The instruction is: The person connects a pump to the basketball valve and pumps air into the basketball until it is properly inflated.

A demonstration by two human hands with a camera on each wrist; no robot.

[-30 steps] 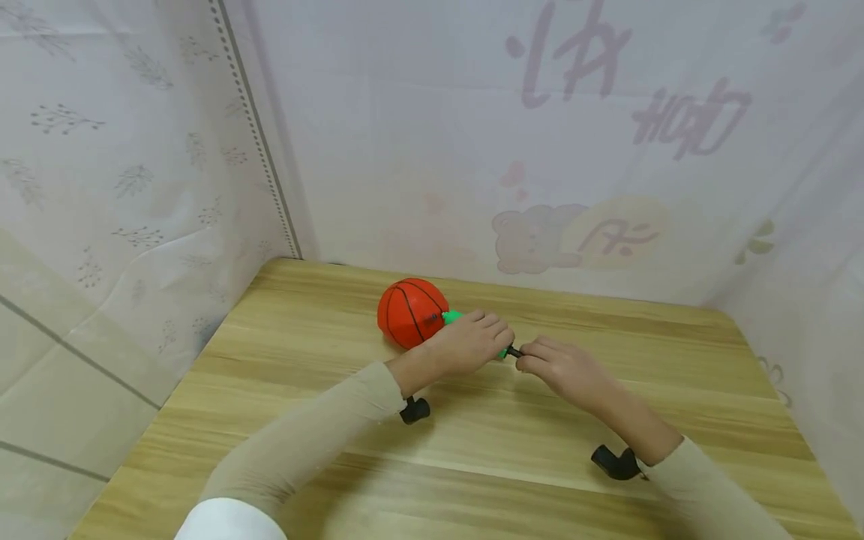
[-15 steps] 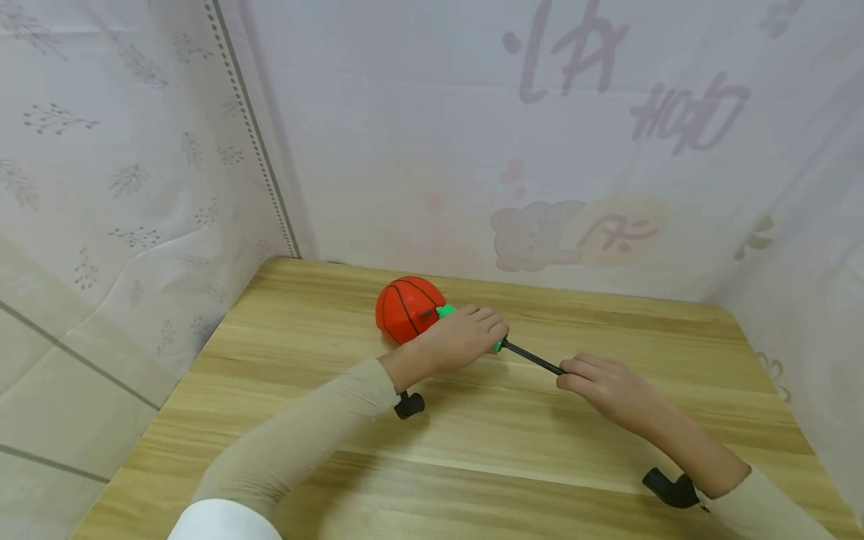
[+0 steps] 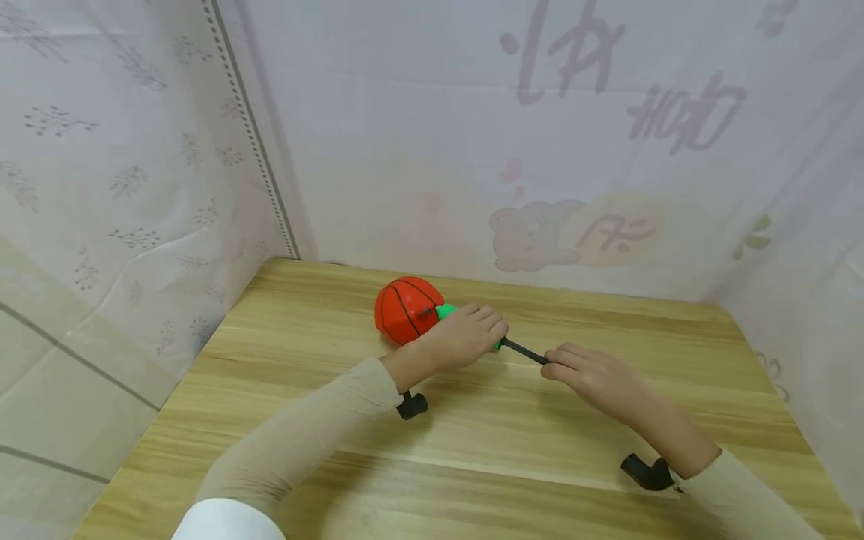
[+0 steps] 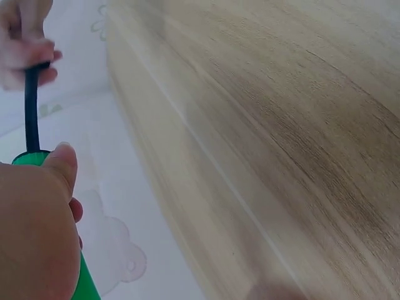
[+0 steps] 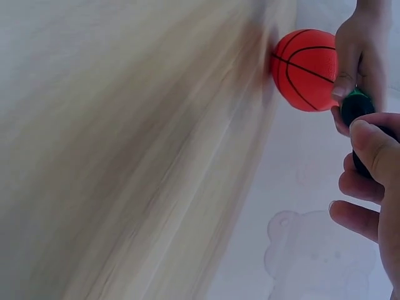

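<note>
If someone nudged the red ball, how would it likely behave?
The ball would probably roll, since it is mostly round and sits on a flat table. Its outline looks slightly flattened in places, so it may give when squeezed. The pump in the left hand, right at its side, might check a roll that way.

Can see a table (image 3: pixel 513 442) in yellowish-brown wood grain, its streaks running from left edge to right, its far corners rounded. Carries a red ball (image 3: pixel 405 306) with black lines, resting near the far edge, closer to the far left corner than the far right.
</note>
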